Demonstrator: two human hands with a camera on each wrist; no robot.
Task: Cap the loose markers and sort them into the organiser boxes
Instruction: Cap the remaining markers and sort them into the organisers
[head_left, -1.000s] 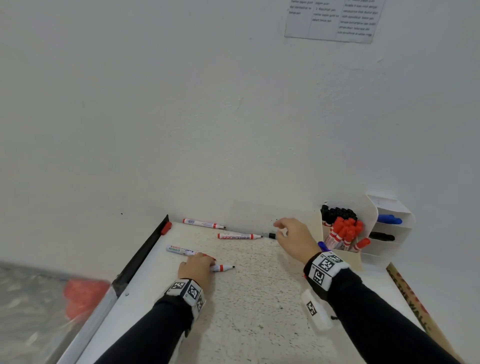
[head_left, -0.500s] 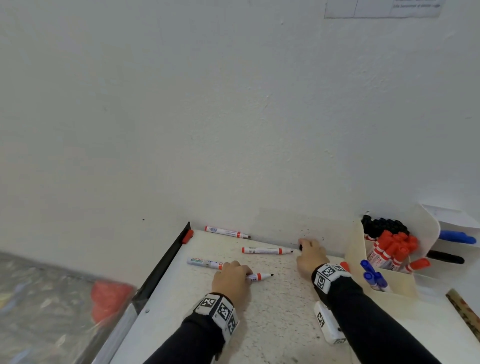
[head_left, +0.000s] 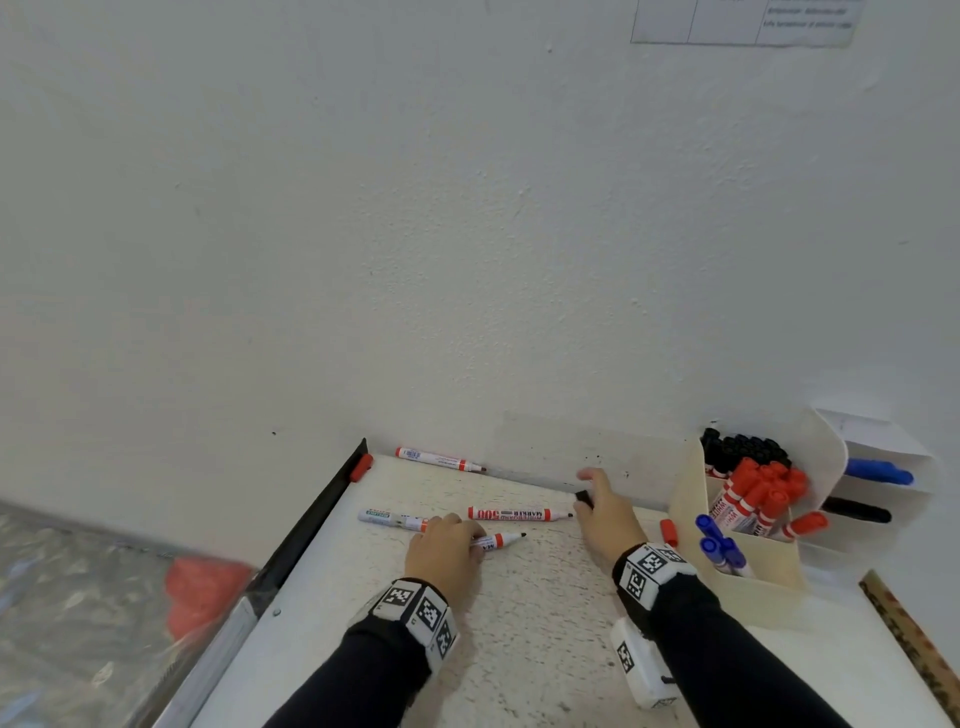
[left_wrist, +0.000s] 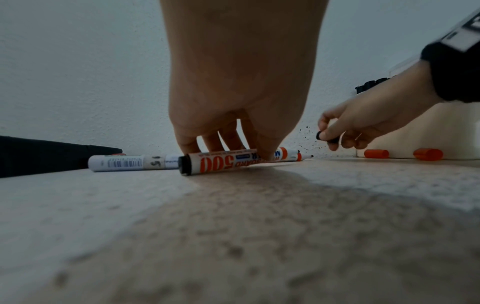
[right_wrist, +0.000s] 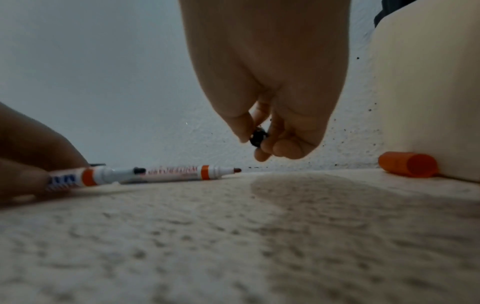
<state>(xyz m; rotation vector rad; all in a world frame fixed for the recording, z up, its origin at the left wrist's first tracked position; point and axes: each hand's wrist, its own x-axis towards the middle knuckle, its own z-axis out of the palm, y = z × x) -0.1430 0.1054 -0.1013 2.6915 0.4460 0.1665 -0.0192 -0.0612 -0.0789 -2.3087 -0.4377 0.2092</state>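
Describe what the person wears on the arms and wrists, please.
Both arms are in long dark sleeves. Each wrist carries a white band printed with square black-and-white code markers, left and right. A white box with another marker hangs under the right wrist. The hands are bare.

A marker (left_wrist: 233, 162) lying on the bench is showing "500" in big red figures; a second marker (head_left: 511, 514) is showing "WHITEBOARD MARKER 500".

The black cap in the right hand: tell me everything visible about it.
The black cap is small, dark and round-ended, and looks like plastic. It is off any marker, raised clear of the table, near the wall. The right hand pinches it between thumb and fingertips; nothing else touches it. Its inside is hidden.
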